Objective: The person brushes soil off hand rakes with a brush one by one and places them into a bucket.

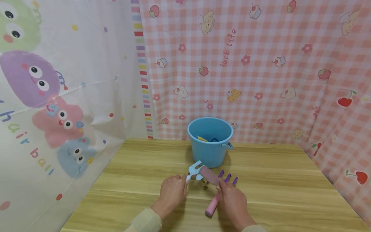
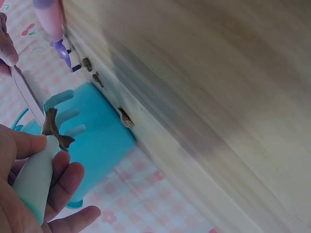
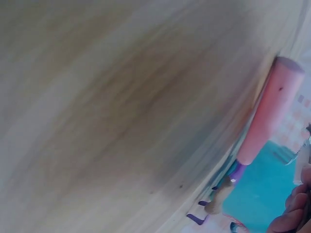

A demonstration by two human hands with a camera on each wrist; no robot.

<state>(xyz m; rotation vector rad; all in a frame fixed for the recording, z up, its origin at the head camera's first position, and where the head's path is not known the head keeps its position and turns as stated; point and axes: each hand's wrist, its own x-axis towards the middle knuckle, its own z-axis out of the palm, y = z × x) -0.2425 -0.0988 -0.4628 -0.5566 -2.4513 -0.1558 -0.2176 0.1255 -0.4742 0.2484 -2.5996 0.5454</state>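
Note:
My left hand (image 1: pixel 173 192) grips the handle of a light-blue toy hand rake (image 1: pixel 193 169) above the table. In the left wrist view a brown, dirt-like clump (image 2: pixel 50 124) clings to it where the prongs join the handle. A flat mauve strip (image 1: pixel 209 175), like a scraper blade, is pinched in my right hand (image 1: pixel 233 199), its far end close to the rake's prongs. Beneath the right hand a second toy rake with a pink handle (image 1: pixel 213 205) and purple prongs lies on the table. Small brown clumps (image 1: pixel 204 184) lie between the hands.
A blue bucket (image 1: pixel 208 154) stands behind the hands, with something yellow (image 1: pixel 202 139) and something dark blue inside. The wood-grain table (image 1: pixel 130 180) ends at a pink checked curtain (image 1: pixel 261 80) behind and a white printed cloth (image 1: pixel 98 80) on the left.

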